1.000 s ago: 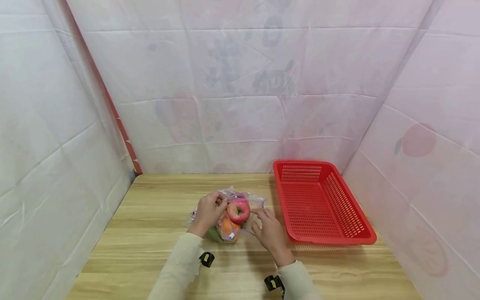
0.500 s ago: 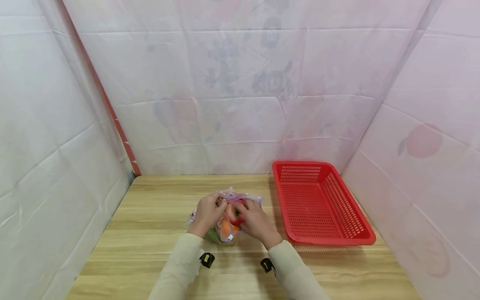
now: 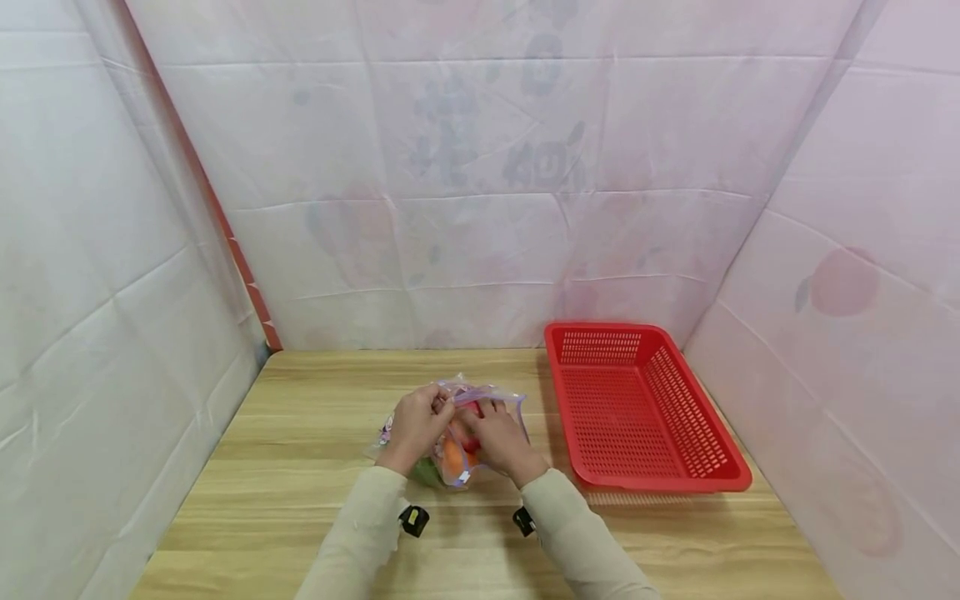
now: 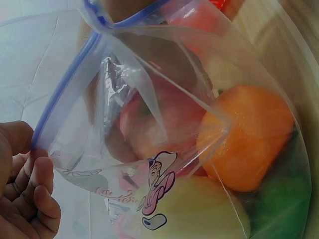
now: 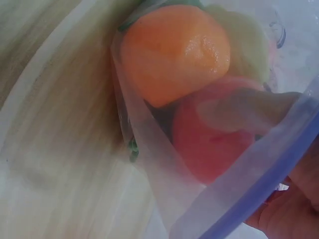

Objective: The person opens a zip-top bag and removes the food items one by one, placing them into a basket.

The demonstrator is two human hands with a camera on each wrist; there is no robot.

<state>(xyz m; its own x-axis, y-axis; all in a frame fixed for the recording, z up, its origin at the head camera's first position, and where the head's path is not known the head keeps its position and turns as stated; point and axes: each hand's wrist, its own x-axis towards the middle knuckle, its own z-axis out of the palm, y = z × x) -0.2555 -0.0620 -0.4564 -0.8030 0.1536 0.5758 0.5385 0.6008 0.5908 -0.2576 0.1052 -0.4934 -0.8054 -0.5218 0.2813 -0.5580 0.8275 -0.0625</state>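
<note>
A clear zip bag (image 3: 521, 406) with a purple-blue seal strip lies with its mouth spread, fruit inside. My left hand (image 3: 415, 423) pinches the seal edge between thumb and fingers, seen close in the left wrist view. Through the bag's mouth reaches my right hand (image 3: 504, 437), its thumb and fingers around a red apple (image 5: 209, 149), which it partly hides. Against the apple sits an orange (image 5: 174, 52). A pale yellow-green fruit (image 4: 192, 209) shows behind the bag's printed cartoon, and a green item (image 4: 281, 206) lies below the orange.
A red plastic basket (image 3: 630, 417) with slotted walls stands to the right of the bag on the wood-patterned table (image 3: 300, 467). White printed sheets (image 3: 480, 250) wall off the back and both sides.
My right hand has moved left from beside the apple into the bag and taken hold of the apple, which now sits deeper. The left hand keeps its place on the bag's edge.
</note>
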